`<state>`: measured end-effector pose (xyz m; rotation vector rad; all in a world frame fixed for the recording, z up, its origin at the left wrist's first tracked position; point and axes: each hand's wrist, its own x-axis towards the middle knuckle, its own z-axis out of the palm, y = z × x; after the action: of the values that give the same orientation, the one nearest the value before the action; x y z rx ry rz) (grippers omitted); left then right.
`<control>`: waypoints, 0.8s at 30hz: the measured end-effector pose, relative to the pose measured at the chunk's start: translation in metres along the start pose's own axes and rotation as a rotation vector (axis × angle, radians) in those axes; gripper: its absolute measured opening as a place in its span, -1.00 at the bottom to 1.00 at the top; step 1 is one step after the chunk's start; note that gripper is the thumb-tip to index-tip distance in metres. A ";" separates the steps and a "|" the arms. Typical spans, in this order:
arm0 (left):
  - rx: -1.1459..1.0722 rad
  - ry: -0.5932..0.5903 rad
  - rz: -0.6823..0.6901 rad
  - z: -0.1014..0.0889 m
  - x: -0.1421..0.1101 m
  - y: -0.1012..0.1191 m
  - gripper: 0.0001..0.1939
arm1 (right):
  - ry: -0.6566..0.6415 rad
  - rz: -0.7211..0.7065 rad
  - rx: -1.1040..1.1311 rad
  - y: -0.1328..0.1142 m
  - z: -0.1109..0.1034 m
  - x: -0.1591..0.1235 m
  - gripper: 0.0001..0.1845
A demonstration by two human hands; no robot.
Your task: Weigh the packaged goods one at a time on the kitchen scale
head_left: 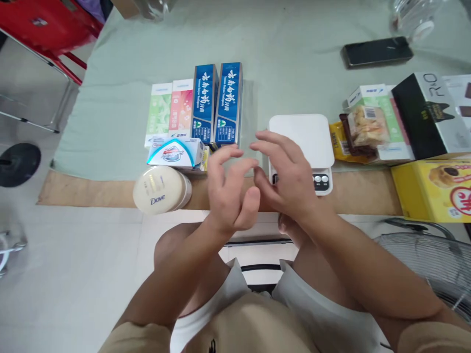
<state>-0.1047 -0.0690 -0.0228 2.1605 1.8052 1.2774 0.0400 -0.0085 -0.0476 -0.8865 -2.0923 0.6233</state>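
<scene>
My left hand [228, 196] and my right hand [289, 179] are raised close together over the table's near edge, fingers loosely spread, with nothing plainly in them. Fingertips of the right hand point left, almost touching the left hand. Behind the right hand sits a white kitchen scale [303, 135], partly hidden. Two blue toothpaste boxes [218, 103] lie just beyond the left hand, with a faint clear plastic sheet [255, 108] beside them. A small white-and-blue soap box [176, 153] and a cream Dove jar [160, 190] lie to the left.
Green and pink boxes [170, 112] lie left of the toothpaste. At the right are snack packets [362, 130], a black box [429, 115] and a yellow biscuit box [434, 189]. A phone [377, 51] lies at the back. A fan grille [427, 260] stands at the lower right, a red chair [47, 24] at the upper left.
</scene>
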 end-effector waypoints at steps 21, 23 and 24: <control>0.189 0.085 -0.289 -0.078 0.023 -0.006 -0.51 | -0.286 0.131 0.275 -0.051 0.028 0.002 -0.25; 0.095 0.108 -0.188 -0.059 0.021 0.011 -0.54 | -0.171 0.160 0.209 -0.047 0.007 0.001 -0.28; 0.053 0.092 -0.159 -0.048 0.020 0.018 -0.54 | -0.115 0.187 0.159 -0.043 -0.003 0.000 -0.30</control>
<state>-0.1201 -0.0799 0.0288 1.9665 2.0218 1.3267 0.0260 -0.0360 -0.0169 -0.9816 -2.0411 0.9451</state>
